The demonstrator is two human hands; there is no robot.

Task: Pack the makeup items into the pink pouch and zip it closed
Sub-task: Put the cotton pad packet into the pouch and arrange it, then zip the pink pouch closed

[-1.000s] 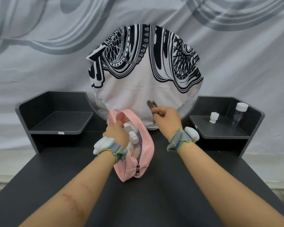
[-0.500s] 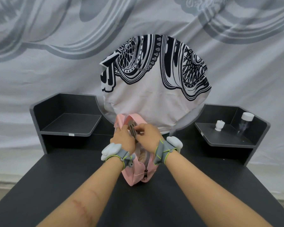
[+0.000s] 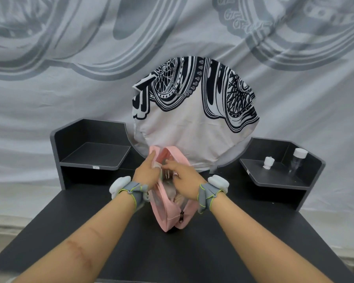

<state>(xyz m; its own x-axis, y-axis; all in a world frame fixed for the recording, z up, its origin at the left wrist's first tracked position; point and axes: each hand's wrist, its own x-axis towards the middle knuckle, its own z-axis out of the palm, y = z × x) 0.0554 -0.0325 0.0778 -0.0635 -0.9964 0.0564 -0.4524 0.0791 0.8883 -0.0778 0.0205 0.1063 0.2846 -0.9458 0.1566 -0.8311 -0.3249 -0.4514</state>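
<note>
The pink pouch (image 3: 168,218) is standing unzipped on the surface (image 3: 253,233), with items showing inside. The left hand (image 3: 145,173) is gripping its left rim while the right hand (image 3: 182,177) is reaching into the mouth, its grasp unclear. Zipping is yet to come.

Both bare forearms are stretched forward from the near edge and drawn together toward the middle. The left hand (image 3: 144,173) is turned thumb-up, with the thumb laid straight and pointing far; its fingers are hidden behind the palm. The right hand (image 3: 185,178) is shown back-up, its fingers (image 3: 170,163) bent leftward, almost meeting the left hand. A grey band (image 3: 134,190) is worn on each wrist. Whether anything is held cannot be told.
</note>
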